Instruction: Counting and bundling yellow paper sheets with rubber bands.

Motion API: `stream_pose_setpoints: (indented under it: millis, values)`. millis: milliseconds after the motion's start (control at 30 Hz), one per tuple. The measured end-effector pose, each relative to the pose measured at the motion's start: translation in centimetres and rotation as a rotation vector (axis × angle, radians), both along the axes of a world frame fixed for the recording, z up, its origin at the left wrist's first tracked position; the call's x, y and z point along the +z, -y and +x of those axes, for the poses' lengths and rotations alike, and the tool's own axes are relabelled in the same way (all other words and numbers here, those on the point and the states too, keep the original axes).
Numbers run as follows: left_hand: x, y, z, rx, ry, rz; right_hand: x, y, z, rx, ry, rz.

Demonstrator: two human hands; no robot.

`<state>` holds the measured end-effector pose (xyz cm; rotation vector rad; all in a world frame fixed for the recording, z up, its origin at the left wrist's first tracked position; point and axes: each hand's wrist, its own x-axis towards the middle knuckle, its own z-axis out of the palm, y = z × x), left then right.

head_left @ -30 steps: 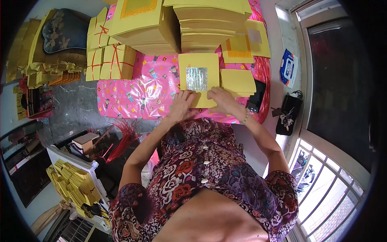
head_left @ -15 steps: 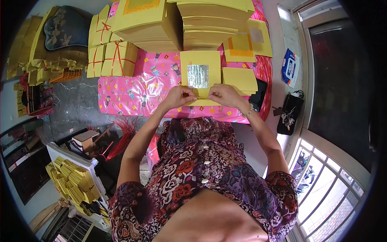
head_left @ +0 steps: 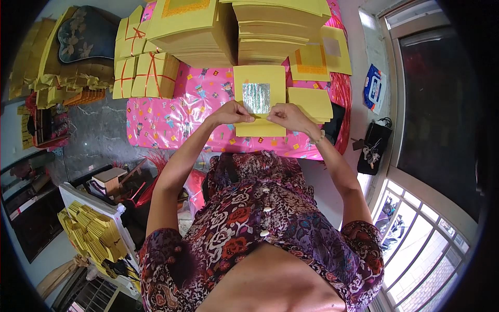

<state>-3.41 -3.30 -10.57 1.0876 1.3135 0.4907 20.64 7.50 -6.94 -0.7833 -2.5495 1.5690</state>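
A yellow paper sheet (head_left: pixel 264 75) with a silver foil square (head_left: pixel 256 98) lies in front of me. Just below the foil, the sheet's near edge is turned up in a narrow fold or roll. My left hand (head_left: pixel 232 113) pinches this edge at its left end. At the right end my right hand (head_left: pixel 291 117), with a bracelet at the wrist, has thumb and fingers closed on the same edge. More yellow paper (head_left: pixel 260 129) shows on the near side of the fold, apparently another sheet underneath.
A pink patterned cover (head_left: pixel 171 125) spreads over the table. Tall yellow paper stacks (head_left: pixel 273 31) stand behind; bundles tied with red string (head_left: pixel 153 75) are at left. A smaller yellow stack (head_left: pixel 310 104) lies close on the right. A black pouch with keys (head_left: pixel 374 148) rests by the window.
Both hands have moved slightly away from me, carrying the turned-up edge closer to the foil. More yellow paper now shows on the near side of the fold.
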Motion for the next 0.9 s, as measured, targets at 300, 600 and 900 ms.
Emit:
stream_pose_setpoints:
  millis: [300,600,900]
  values:
    - [-0.7,0.0,0.0,-0.004,0.005,0.020,-1.3,0.1,0.2,-0.034,-0.024,-0.091]
    - [-0.7,0.0,0.1,0.005,0.002,0.043,-1.2,0.1,0.2,-0.025,-0.004,-0.081]
    - [-0.6,0.0,0.2,-0.001,-0.036,0.013,-1.6,0.0,0.2,-0.002,0.019,-0.109]
